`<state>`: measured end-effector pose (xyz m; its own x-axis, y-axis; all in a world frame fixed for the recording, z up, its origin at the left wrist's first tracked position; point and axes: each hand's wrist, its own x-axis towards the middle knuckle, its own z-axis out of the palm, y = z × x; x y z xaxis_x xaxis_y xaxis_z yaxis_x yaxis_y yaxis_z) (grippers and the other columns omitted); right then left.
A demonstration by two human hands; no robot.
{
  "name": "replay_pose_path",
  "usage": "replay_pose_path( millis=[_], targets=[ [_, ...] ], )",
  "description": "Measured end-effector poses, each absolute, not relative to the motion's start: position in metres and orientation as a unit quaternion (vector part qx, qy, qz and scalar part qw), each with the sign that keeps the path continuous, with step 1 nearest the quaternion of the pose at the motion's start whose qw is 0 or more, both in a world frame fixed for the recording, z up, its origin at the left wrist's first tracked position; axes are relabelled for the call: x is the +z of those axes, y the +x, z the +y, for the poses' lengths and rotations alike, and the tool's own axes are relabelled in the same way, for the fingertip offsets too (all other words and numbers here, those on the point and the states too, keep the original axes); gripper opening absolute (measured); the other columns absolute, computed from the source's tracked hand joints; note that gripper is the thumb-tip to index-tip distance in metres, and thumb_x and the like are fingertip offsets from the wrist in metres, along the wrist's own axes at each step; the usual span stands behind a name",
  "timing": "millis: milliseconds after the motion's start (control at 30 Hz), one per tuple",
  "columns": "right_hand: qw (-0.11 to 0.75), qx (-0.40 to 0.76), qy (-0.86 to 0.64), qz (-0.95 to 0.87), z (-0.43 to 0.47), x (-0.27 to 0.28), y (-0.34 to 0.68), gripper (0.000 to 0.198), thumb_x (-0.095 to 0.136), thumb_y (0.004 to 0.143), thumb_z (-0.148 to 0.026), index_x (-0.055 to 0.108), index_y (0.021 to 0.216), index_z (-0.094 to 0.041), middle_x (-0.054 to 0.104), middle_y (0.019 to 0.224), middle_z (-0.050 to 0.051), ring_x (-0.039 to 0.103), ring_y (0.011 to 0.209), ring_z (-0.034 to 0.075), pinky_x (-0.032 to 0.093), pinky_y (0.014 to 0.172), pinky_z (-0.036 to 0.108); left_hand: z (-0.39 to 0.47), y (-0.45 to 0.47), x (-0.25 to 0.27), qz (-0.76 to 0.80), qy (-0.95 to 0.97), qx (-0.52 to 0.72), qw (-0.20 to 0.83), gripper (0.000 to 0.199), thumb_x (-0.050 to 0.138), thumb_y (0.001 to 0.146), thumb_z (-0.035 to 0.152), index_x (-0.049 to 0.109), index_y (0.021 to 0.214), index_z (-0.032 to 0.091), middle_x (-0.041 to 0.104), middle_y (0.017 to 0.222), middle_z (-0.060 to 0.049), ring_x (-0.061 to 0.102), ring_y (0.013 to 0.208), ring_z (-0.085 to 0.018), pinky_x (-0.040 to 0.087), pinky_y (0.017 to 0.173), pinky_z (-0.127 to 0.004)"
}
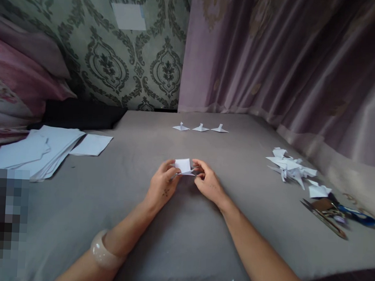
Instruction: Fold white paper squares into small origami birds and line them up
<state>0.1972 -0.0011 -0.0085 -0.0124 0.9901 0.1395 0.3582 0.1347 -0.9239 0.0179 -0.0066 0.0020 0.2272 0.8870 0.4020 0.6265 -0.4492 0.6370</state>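
Observation:
A small piece of folded white paper (183, 165) is held just above the grey cloth at the middle of the view. My left hand (164, 183) pinches its left side between thumb and fingers. At its right edge is my right hand (209, 181), thumb and fingers curled around the corner of a raised flap. Beyond my hands, three folded paper figures (201, 128) with flat pointed wings stand in a row. A pale bangle (104, 250) circles my left forearm.
Stacked white paper sheets (56, 150) lie at the left, beside a black cloth (82, 115). On the right are a pile of folded paper pieces (289, 164), scissors with blue handles (358, 215) and a pointed tool (326, 221). A pink curtain (236, 55) hangs behind.

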Motion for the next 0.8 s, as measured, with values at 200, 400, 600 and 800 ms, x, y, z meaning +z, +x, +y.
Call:
replay_pose_path(
  millis=[200, 400, 600, 800],
  targets=[
    [0.476, 0.617, -0.457, -0.429, -0.007, 0.02, 0.195, 0.042, 0.034, 0.087, -0.035, 0.051, 0.12, -0.015, 0.065, 0.111, 0.013, 0.065, 0.092, 0.019, 0.051, 0.079, 0.033, -0.011, 0.018, 0.011, 0.403, 0.782, 0.465, 0.1, 0.017, 0.047, 0.086, 0.008, 0.061, 0.088, 0.018, 0.048, 0.125, -0.011, 0.058, 0.108, -0.019, 0.049, 0.092, -0.035],
    [0.497, 0.664, -0.371, -0.419, -0.009, 0.022, 0.197, 0.055, 0.036, 0.089, -0.061, 0.058, 0.115, -0.018, 0.067, 0.109, 0.011, 0.063, 0.095, 0.021, 0.047, 0.08, 0.032, -0.009, 0.024, 0.009, 0.359, 0.769, 0.495, 0.183, 0.013, 0.053, 0.084, 0.009, 0.063, 0.087, 0.018, 0.044, 0.127, -0.011, 0.061, 0.104, -0.018, 0.05, 0.091, -0.036],
    [0.498, 0.613, -0.346, -0.507, -0.011, 0.019, 0.199, 0.051, 0.063, 0.079, -0.054, 0.057, 0.119, -0.023, 0.062, 0.117, 0.008, 0.057, 0.107, 0.021, 0.045, 0.085, 0.031, -0.006, 0.024, 0.009, 0.389, 0.654, 0.514, 0.397, 0.007, 0.063, 0.082, 0.022, 0.065, 0.086, 0.016, 0.064, 0.095, -0.006, 0.063, 0.088, -0.016, 0.051, 0.077, -0.027],
    [0.523, 0.564, -0.404, -0.495, -0.011, 0.018, 0.19, 0.029, 0.072, 0.073, -0.037, 0.065, 0.097, -0.022, 0.069, 0.089, 0.002, 0.062, 0.084, 0.016, 0.047, 0.082, 0.032, -0.009, 0.028, 0.009, 0.343, 0.547, 0.52, 0.56, 0.032, 0.071, 0.076, 0.025, 0.05, 0.099, 0.019, 0.066, 0.075, 0.001, 0.063, 0.068, -0.013, 0.05, 0.069, -0.027]
  ],
)
